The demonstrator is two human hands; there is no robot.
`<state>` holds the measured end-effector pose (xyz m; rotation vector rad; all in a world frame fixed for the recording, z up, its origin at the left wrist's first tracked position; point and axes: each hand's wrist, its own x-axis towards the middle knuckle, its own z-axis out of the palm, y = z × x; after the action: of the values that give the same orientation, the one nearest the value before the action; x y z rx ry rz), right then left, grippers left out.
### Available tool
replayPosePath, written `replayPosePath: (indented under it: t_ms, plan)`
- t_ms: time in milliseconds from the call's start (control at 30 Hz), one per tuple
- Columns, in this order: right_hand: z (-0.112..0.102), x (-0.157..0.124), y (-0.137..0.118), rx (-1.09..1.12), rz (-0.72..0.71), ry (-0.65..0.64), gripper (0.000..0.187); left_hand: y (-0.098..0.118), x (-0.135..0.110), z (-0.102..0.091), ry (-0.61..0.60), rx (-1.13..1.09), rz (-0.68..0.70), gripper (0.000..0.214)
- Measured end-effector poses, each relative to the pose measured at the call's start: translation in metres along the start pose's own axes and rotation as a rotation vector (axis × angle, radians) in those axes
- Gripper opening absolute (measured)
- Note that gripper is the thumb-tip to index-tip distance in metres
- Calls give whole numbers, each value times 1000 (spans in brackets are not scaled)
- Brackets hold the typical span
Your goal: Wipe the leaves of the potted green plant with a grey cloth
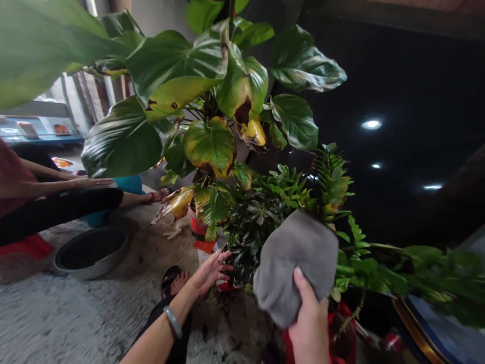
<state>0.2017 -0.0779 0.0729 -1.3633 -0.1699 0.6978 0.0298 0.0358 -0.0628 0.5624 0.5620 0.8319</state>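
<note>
The right hand (311, 316) grips a bunched grey cloth (295, 253), thumb in front and its fingers hidden behind; the cloth shows no clear long axis. It lies at about 3 o'clock from the left hand (210, 273), which is spread and holds nothing, beside a dark-leaved shrub (261, 215). A yellowing leaf (210, 144) stands at 12 o'clock from the left hand, the nearer one, and 11 o'clock from the cloth.
</note>
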Motion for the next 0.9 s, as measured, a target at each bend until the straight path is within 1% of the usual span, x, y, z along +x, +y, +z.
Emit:
replayPosePath:
  t_ms: [33, 67, 100, 133, 200, 233, 267, 300, 333, 367, 400, 467, 500, 533, 567, 600, 633, 667, 733, 767, 800, 833, 867, 900]
  plan:
    - [11, 9, -9, 82, -6, -3, 61, 0, 0, 0, 14, 12, 4, 36]
    - [20, 14, -12, 144, 31, -33, 59, -1, 0, 1, 24, 21, 4, 36]
    - [26, 17, -7, 177, 115, -91, 54, -2, 0, 1, 27, 27, 1, 36]
    - [27, 15, 4, 181, 228, -165, 47, -2, 1, 1, 22, 32, -2, 36]
    - [17, 1, 37, 99, 446, -293, 39, -3, 2, 1, 1, 30, -7, 36]
    - [7, -9, 54, 43, 473, -322, 38, -3, 2, 0, -4, 25, -11, 36]
    - [-4, -18, 68, -27, 458, -319, 36, -3, 3, 0, -4, 21, -14, 37]
    - [-14, -26, 77, -55, 405, -295, 36, -4, 4, -1, 0, 16, -12, 37]
    - [-23, -31, 79, -68, 348, -268, 37, -4, 4, -1, 11, 13, -5, 37]
    - [-29, -33, 74, -63, 303, -238, 40, -4, 4, 0, 27, 12, 4, 36]
    - [-31, -30, 62, -40, 259, -199, 45, -4, 3, 0, 43, 15, 14, 34]
    - [-23, -14, 28, 30, 176, -98, 58, -4, 2, 3, 65, 29, 25, 32]
    - [-15, -3, 10, 79, 100, -26, 63, -4, 1, 4, 70, 38, 23, 32]
    - [-5, 7, -3, 140, 58, 0, 65, -4, 1, 5, 70, 46, 20, 33]
    - [4, 16, -11, 192, 47, -8, 63, -4, 0, 6, 72, 53, 19, 33]
    - [12, 23, -12, 232, 76, -54, 58, -4, 0, 6, 77, 57, 21, 33]
    - [17, 25, -6, 249, 150, -125, 51, -5, 0, 6, 84, 59, 26, 33]
    - [18, 23, 7, 239, 243, -200, 43, -5, 0, 5, 89, 59, 30, 33]
    - [8, 9, 43, 152, 401, -296, 35, -5, 0, 3, 90, 59, 37, 33]
    - [-1, -2, 61, 84, 430, -315, 35, -5, 1, 2, 88, 58, 34, 34]
    - [-11, -12, 76, 9, 409, -314, 34, -5, 1, 1, 88, 59, 29, 34]
    - [-21, -21, 85, -28, 387, -308, 31, -4, 1, 0, 92, 60, 23, 34]
    - [-29, -27, 87, -46, 362, -295, 31, -4, 2, 0, 95, 60, 18, 34]
    - [-34, -30, 82, -44, 343, -282, 31, -4, 2, 0, 96, 59, 17, 33]
